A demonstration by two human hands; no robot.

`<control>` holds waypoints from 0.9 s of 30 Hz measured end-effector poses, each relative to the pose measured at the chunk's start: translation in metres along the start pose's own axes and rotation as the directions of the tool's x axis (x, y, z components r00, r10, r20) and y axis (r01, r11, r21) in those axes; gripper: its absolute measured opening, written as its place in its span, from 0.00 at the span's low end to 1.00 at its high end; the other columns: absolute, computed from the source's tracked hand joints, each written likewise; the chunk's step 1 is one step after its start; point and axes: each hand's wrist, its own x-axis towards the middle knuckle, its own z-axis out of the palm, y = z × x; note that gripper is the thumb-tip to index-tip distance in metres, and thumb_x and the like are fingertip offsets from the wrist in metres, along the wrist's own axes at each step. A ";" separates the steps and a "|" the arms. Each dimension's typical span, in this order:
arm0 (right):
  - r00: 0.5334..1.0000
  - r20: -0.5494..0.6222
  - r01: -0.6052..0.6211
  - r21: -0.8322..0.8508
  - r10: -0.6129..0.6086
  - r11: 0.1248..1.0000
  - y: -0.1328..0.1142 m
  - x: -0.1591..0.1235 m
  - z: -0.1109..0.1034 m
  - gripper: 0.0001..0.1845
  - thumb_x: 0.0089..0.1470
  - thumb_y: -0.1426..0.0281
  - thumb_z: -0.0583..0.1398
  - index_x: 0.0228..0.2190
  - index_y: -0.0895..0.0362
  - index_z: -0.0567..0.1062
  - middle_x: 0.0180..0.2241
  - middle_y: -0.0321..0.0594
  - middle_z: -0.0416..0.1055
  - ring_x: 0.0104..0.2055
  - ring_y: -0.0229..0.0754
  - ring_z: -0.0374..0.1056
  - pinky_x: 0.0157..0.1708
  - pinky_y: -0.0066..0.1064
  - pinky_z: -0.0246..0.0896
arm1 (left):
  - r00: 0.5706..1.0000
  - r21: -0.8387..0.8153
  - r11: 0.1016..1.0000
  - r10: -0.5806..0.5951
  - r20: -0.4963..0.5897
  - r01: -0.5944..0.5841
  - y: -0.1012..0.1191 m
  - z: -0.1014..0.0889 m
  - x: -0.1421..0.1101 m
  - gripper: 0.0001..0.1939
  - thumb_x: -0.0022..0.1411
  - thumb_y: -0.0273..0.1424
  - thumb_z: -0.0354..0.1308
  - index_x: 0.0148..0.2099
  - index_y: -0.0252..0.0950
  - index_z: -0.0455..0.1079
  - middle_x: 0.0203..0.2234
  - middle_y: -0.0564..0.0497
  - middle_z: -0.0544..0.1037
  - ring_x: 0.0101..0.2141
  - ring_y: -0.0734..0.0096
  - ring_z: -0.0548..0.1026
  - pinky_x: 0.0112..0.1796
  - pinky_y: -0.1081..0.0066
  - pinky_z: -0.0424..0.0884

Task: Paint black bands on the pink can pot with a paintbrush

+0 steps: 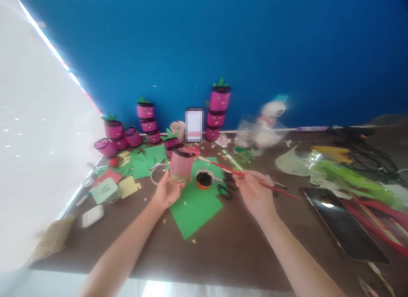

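A pink cup (181, 164) with a dark rim is held up in my left hand (168, 189), whose fingers support it near its base. My right hand (253, 188) grips a thin red paintbrush (219, 164) that points left, its tip end close to the cup's rim. Below and between the hands stands a small pot of black paint (204, 178). Green paper sheets (196, 214) lie under it. Dark-handled scissors (225, 190) rest just right of the pot.
Purple cups with faces stand stacked along the blue wall, one stack (218, 112) beside a propped phone (194, 124). Another phone (344, 224) lies at right near green packaging (353, 178). Paper scraps, a white case (93, 215) and a roll of tape (159, 174) are at left.
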 end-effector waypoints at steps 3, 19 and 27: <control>1.000 0.009 -0.020 -0.014 0.020 1.000 0.000 0.000 0.000 0.07 0.36 0.62 0.69 0.23 0.48 0.79 0.21 0.33 0.75 0.20 0.37 0.67 0.25 0.34 0.65 | 1.000 -0.002 1.000 -0.009 -0.005 0.009 0.000 0.000 0.000 0.29 0.63 0.47 0.41 0.53 0.28 0.60 0.32 0.40 0.75 0.22 0.77 0.75 0.22 0.84 0.71; 0.998 -0.068 0.011 0.012 -0.010 1.000 0.005 0.006 -0.006 0.04 0.39 0.65 0.68 0.22 0.50 0.79 0.22 0.33 0.76 0.22 0.35 0.68 0.30 0.32 0.67 | 0.998 -0.057 0.998 -0.042 -0.050 0.040 0.003 -0.003 -0.003 0.31 0.62 0.49 0.39 0.55 0.27 0.58 0.28 0.42 0.75 0.18 0.78 0.72 0.20 0.82 0.70; 0.997 -0.044 -0.061 0.028 0.062 0.998 0.007 0.004 -0.004 0.12 0.40 0.57 0.66 0.19 0.51 0.77 0.20 0.35 0.76 0.19 0.36 0.67 0.23 0.32 0.65 | 0.999 -0.035 0.999 -0.043 -0.026 0.042 0.001 -0.001 -0.003 0.31 0.62 0.50 0.38 0.50 0.27 0.62 0.25 0.43 0.74 0.18 0.78 0.72 0.19 0.83 0.69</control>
